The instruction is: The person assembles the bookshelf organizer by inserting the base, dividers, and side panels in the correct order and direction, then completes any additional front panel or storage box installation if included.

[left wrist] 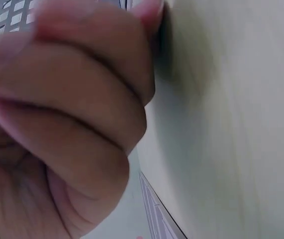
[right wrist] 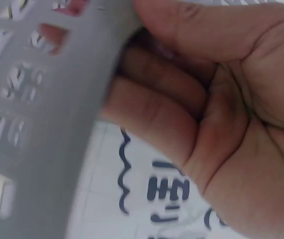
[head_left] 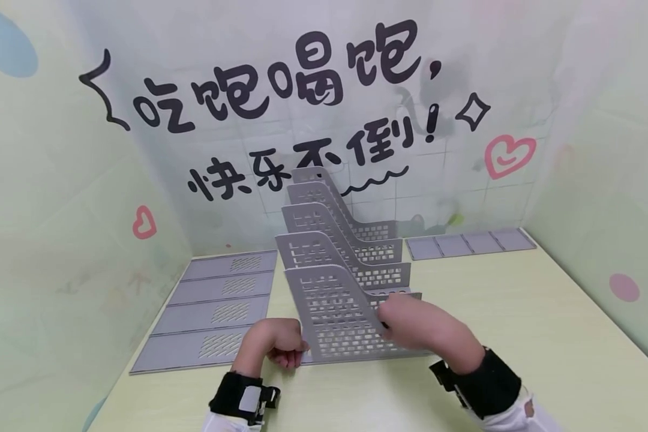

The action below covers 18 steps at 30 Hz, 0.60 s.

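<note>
A grey plastic file rack [head_left: 337,312] with several upright perforated dividers in a row stands on the table in the head view. My left hand [head_left: 286,342] is at its lower front left corner, fingers curled and pinching the base edge. In the left wrist view the curled fingers [left wrist: 82,94] fill much of the picture, their tips near the tabletop. My right hand [head_left: 418,321] grips the sloped edge of the front divider, low on its right side. The right wrist view shows the thumb [right wrist: 191,30] on one face of the perforated divider [right wrist: 47,114] and fingers behind it.
Flat grey panels [head_left: 167,321] with slatted openings lie joined in a row on the table at the left. Another jointed grey strip [head_left: 472,243] lies at the back right. A printed curtain wall [head_left: 237,36] with dark lettering encloses the table [head_left: 518,312].
</note>
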{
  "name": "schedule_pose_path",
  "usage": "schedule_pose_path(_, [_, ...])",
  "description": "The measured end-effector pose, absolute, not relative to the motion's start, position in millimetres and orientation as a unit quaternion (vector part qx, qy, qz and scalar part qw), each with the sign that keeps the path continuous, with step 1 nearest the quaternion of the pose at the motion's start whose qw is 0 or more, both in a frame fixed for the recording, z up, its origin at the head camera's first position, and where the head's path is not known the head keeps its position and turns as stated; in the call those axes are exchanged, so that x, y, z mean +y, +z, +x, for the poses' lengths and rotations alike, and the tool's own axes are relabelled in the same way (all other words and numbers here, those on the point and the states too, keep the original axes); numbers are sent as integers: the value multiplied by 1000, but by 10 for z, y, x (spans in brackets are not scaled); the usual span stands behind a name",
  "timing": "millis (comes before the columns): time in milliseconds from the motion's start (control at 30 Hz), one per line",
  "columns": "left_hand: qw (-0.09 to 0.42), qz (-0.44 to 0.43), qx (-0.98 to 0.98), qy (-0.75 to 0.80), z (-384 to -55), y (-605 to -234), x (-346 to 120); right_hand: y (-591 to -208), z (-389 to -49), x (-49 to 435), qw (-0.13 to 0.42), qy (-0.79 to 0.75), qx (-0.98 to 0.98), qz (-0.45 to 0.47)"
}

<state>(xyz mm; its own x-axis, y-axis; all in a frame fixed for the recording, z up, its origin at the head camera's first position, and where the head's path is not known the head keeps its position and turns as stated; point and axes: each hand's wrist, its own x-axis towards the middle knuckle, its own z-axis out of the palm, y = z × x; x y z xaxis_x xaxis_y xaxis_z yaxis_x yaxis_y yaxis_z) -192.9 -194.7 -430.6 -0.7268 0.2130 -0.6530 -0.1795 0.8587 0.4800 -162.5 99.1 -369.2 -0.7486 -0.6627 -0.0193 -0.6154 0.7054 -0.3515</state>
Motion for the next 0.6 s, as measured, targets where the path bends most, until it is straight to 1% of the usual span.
schedule_pose_path(133, [398,1,873,281,-1947,-4292,-1972,-3729,-1583,876,53,-168,911,-372])
schedule_pose_path(267, [412,-14,862,295,-1953,-4264,-1994,-3743,-1572,817,55,-166,914,-367])
schedule_pose_path(433, [410,-21,858,309,-1939,-4263,-2000,-3761,-1584,779,71,-172,913,-362])
schedule_pose_path(600, [394,-18,864,313,-1923,-4306,-1999,-3767,-1608,812,117,-208,906,-349])
